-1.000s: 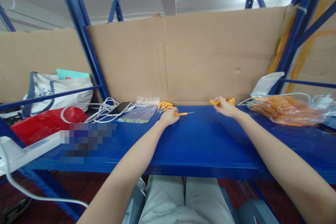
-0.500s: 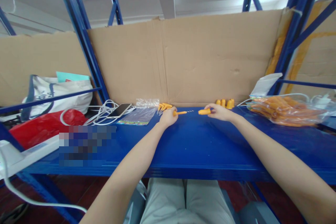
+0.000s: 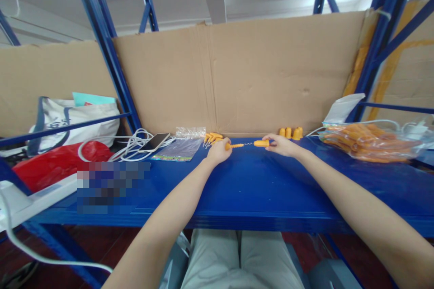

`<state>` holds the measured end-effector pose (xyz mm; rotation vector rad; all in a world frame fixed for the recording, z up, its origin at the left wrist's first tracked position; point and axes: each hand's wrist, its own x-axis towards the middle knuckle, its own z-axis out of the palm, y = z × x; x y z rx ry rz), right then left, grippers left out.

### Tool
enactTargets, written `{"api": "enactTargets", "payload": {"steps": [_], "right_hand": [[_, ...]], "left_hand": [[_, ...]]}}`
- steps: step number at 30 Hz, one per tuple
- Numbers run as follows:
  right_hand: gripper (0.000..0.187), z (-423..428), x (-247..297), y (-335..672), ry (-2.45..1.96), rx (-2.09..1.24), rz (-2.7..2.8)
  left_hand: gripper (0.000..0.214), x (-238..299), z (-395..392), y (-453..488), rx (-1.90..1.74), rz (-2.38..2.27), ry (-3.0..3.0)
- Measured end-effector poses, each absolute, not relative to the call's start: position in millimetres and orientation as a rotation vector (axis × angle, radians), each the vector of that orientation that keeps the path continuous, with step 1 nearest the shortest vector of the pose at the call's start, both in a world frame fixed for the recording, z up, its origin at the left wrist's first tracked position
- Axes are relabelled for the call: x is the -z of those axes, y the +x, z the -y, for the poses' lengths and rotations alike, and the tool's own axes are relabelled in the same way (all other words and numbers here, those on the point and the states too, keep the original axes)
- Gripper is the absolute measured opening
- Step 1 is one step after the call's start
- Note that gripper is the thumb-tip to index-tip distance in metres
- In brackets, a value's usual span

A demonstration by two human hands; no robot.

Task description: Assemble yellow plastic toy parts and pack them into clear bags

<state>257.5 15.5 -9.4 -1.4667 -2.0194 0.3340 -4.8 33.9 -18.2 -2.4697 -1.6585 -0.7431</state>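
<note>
My left hand [image 3: 219,151] is closed on the end of an orange corkscrew [image 3: 237,146], whose thin metal spiral points right. Opposite it, my right hand [image 3: 280,145] pinches an orange ribbed plastic sleeve [image 3: 261,143] at its right end. The spiral's tip reaches the sleeve's left end; whether it is inside I cannot tell. Just behind my left hand lie several orange corkscrews [image 3: 213,137] with metal spirals. Several orange plastic caps [image 3: 290,133] stand upright beyond my right hand.
Left of my hands lie a flat clear plastic bag [image 3: 179,147], a phone [image 3: 155,142] and coiled white cable [image 3: 135,149]. A clear bag of orange parts [image 3: 369,142] sits at right. Cardboard [image 3: 271,76] walls off the back of the blue table [image 3: 251,189].
My right hand has shifted slightly left with the sleeve, and my left hand slightly right with the corkscrew. The gap between spiral and sleeve has closed.
</note>
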Motion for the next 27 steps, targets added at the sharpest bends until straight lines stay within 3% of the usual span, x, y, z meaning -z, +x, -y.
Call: {"api": "enactTargets", "payload": {"steps": [15, 27], "right_hand": [[0.032, -49, 34, 281, -1.150, -0.376, 2.017], [0.039, -35, 22, 261, -1.058, -0.787, 1.788]], "left_hand": [[0.025, 22, -36, -5, 0.852, 1.573, -2.458], [0.020, 23, -32, 0, 1.076, 1.310, -2.546]]}}
